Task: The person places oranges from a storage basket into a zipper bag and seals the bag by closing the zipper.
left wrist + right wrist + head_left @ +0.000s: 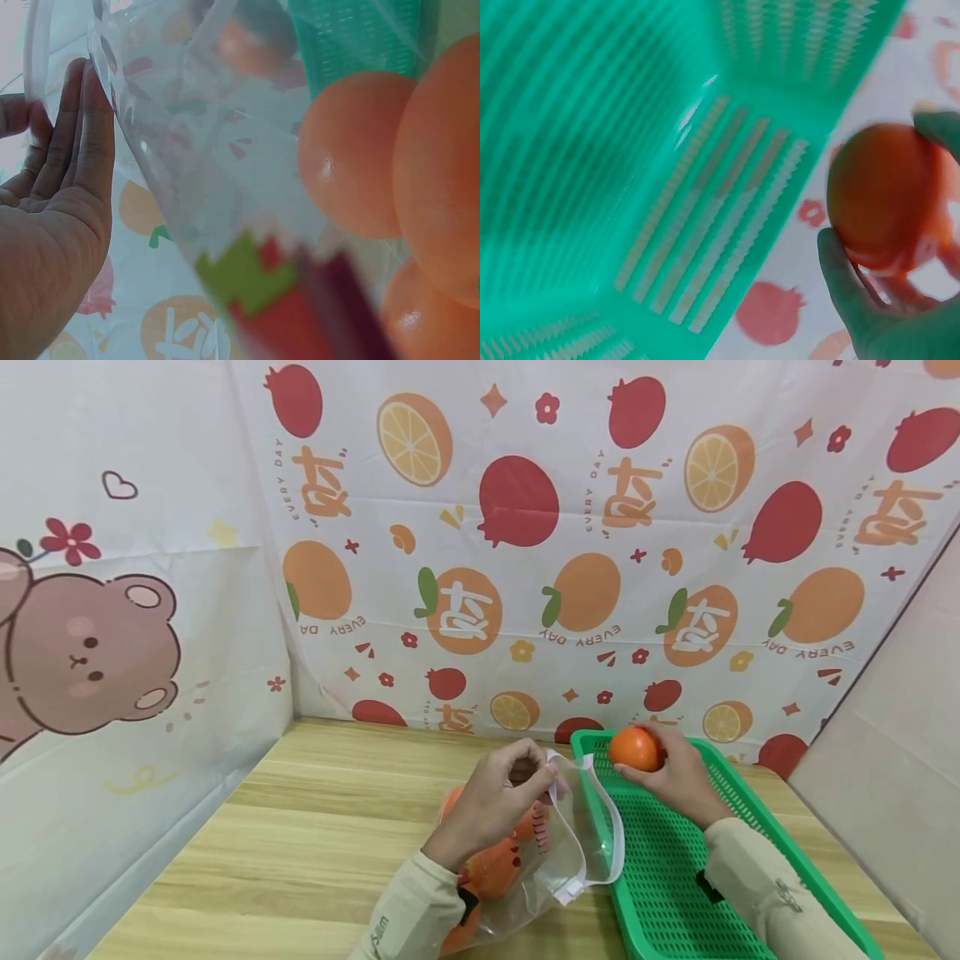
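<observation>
We hold an orange (634,748) in our right hand (678,774), fingers and thumb curled round it, above the far end of the green basket (675,877); the grip from behind keeps the fruit over the slatted floor, which shows nothing else in it from here. Our left hand (491,800) pinches the rim of the clear plastic bag (558,852), fingertips together on the edge, so that its mouth stands open towards the basket. Inside the bag lie more oranges (356,161), pressed against each other and the printed film. Bag and basket rest side by side on the wooden table (300,843).
</observation>
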A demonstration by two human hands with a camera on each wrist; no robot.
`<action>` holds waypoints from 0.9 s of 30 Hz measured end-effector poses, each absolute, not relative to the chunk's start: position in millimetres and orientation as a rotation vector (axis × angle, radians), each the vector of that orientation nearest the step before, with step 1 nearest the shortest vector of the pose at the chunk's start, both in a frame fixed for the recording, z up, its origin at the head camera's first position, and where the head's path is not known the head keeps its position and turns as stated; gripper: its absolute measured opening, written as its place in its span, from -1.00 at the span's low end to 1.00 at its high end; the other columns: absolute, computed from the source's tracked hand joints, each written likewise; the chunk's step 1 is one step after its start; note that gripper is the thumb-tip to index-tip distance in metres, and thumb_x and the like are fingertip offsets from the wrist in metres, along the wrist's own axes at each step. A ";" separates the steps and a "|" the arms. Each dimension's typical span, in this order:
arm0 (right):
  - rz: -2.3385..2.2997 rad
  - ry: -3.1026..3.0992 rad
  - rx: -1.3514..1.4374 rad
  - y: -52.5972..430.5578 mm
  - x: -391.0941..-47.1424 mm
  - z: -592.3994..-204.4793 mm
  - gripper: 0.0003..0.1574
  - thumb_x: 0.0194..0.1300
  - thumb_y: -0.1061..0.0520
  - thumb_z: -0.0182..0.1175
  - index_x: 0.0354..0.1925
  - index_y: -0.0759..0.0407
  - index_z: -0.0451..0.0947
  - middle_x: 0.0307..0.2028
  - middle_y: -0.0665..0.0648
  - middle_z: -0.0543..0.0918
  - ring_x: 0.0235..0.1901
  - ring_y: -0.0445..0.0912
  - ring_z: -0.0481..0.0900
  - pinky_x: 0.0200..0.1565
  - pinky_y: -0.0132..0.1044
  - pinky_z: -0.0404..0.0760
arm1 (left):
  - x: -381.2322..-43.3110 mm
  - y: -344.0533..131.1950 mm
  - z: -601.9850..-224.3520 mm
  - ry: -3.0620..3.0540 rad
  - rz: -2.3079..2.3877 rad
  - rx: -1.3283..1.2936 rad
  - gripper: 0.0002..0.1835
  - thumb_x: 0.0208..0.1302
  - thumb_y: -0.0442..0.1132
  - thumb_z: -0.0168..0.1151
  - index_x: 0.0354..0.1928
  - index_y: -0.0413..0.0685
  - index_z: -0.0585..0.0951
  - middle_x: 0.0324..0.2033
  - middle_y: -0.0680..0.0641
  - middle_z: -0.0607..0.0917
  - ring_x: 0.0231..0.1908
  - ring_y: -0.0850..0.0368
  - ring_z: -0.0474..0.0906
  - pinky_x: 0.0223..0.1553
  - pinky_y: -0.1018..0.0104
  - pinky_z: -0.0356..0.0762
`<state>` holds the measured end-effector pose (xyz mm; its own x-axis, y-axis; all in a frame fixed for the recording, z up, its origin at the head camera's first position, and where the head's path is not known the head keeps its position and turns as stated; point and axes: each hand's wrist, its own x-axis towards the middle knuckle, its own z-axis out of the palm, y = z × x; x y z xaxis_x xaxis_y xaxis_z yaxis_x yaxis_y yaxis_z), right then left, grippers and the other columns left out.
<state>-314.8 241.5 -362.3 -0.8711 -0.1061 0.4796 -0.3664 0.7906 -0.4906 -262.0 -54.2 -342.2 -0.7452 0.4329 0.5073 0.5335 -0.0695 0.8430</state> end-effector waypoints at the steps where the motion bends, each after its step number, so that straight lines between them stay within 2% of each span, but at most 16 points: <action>1: 0.879 -2.519 0.343 239.9 -310.3 -359.4 -0.11 0.19 -0.06 0.50 0.36 0.16 0.37 0.18 0.30 0.51 0.01 0.19 0.54 -0.04 0.13 0.65 | -261.8 -54.2 -342.4 -2.088 -1.960 -1.086 -0.80 0.53 -0.24 0.12 -0.30 -0.19 0.50 -0.35 -0.07 0.75 -0.33 0.10 0.69 -0.18 0.20 0.71; 5: 1.120 -2.447 0.327 233.7 -291.8 -348.6 -0.12 0.26 -0.09 0.44 0.40 0.07 0.29 0.19 0.22 0.50 0.03 0.12 0.52 -0.04 -0.07 0.62 | -260.9 -54.0 -342.9 -2.087 -1.952 -1.084 -0.80 0.53 -0.23 0.12 -0.30 -0.19 0.50 -0.35 -0.07 0.75 -0.33 0.09 0.69 -0.18 0.20 0.71; 10: 1.398 -2.379 0.398 226.6 -269.0 -340.6 -0.20 0.32 0.03 0.39 0.39 -0.01 0.24 0.22 0.12 0.47 0.10 0.08 0.48 -0.01 -0.23 0.63 | -260.1 -53.5 -342.7 -2.085 -1.931 -1.095 -0.80 0.54 -0.22 0.12 -0.28 -0.19 0.51 -0.35 -0.08 0.74 -0.34 0.09 0.68 -0.18 0.21 0.71; 14: 1.562 -2.358 0.533 220.0 -255.2 -339.7 -0.23 0.33 0.17 0.36 0.39 -0.01 0.24 0.23 0.15 0.47 0.11 0.08 0.53 0.00 -0.20 0.66 | -260.4 -54.4 -342.3 -2.085 -1.935 -1.099 -0.81 0.54 -0.23 0.12 -0.27 -0.18 0.51 -0.34 -0.07 0.74 -0.33 0.09 0.68 -0.18 0.21 0.71; 22: 1.811 -2.268 0.840 213.0 -244.7 -342.6 -0.19 0.27 0.43 0.29 0.40 0.25 0.20 0.22 0.21 0.54 0.12 0.05 0.60 0.04 -0.15 0.67 | -261.8 -55.9 -341.4 -2.089 -1.930 -1.089 -0.82 0.54 -0.24 0.11 -0.26 -0.17 0.52 -0.34 -0.06 0.74 -0.33 0.10 0.68 -0.17 0.22 0.71; 27: 1.807 -2.281 0.966 210.0 -244.2 -344.0 -0.16 0.22 0.46 0.33 0.39 0.24 0.25 0.25 0.23 0.48 0.20 0.02 0.56 0.07 -0.16 0.65 | -262.4 -56.6 -341.0 -2.100 -1.908 -1.085 -0.82 0.54 -0.22 0.12 -0.26 -0.16 0.53 -0.34 -0.05 0.75 -0.33 0.09 0.69 -0.18 0.23 0.71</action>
